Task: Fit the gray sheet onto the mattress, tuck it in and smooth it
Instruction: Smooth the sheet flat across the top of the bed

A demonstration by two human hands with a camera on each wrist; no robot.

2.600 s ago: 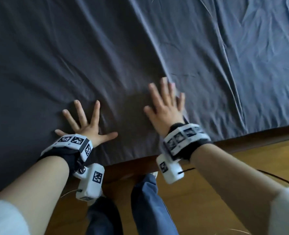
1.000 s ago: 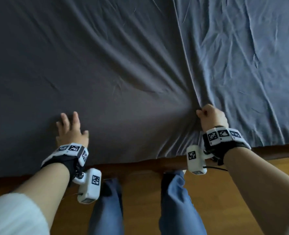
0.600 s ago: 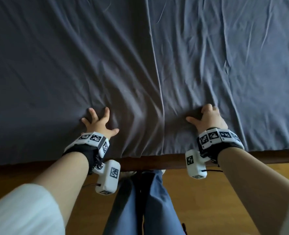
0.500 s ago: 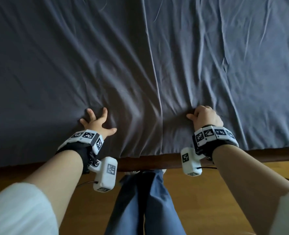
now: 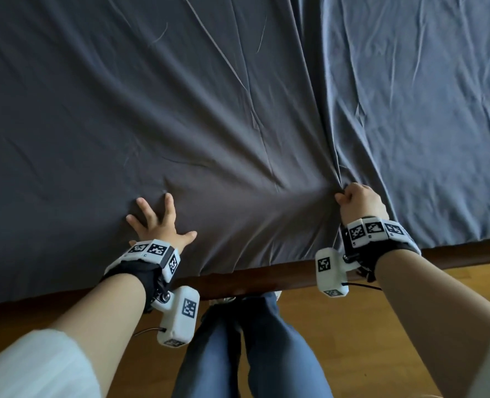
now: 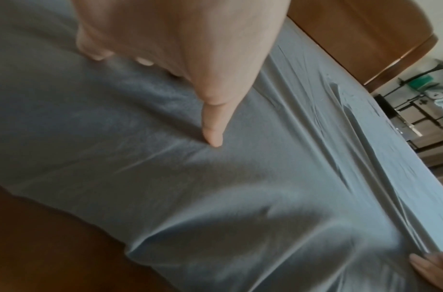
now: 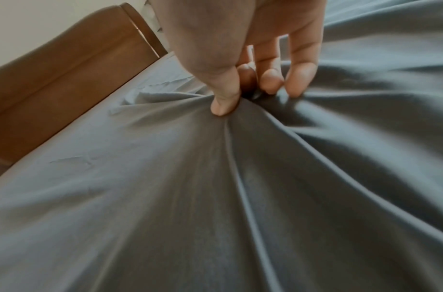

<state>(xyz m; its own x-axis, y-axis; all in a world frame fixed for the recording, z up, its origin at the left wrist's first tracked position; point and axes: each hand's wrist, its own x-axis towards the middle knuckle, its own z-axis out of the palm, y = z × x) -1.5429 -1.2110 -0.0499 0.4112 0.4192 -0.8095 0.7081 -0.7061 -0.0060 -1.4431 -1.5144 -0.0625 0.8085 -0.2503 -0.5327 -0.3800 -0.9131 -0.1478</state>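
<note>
The gray sheet [image 5: 180, 110] covers the whole mattress and hangs over its near edge. My left hand [image 5: 154, 216] lies flat on the sheet near that edge with fingers spread; in the left wrist view the left hand [image 6: 213, 126] presses its thumb into the gray sheet [image 6: 240, 187]. To the right, my right hand [image 5: 355, 201] is curled into a fist that pinches a bunch of cloth. The right wrist view shows the right hand [image 7: 243, 94] gathering the gray sheet [image 7: 165, 187] between thumb and fingers. Long folds radiate from that pinch across the bed.
A dark wooden bed rail [image 5: 252, 280] runs below the sheet's edge, over a wood floor [image 5: 381, 354]. My legs in blue trousers [image 5: 246, 354] stand against the rail. A wooden headboard [image 7: 65, 79] rises at the bed's end; shelving [image 6: 420, 118] stands beyond.
My right hand stays clenched on the cloth and has drawn it taut, so the folds now fan out from it. My left hand has flattened and spread its fingers.
</note>
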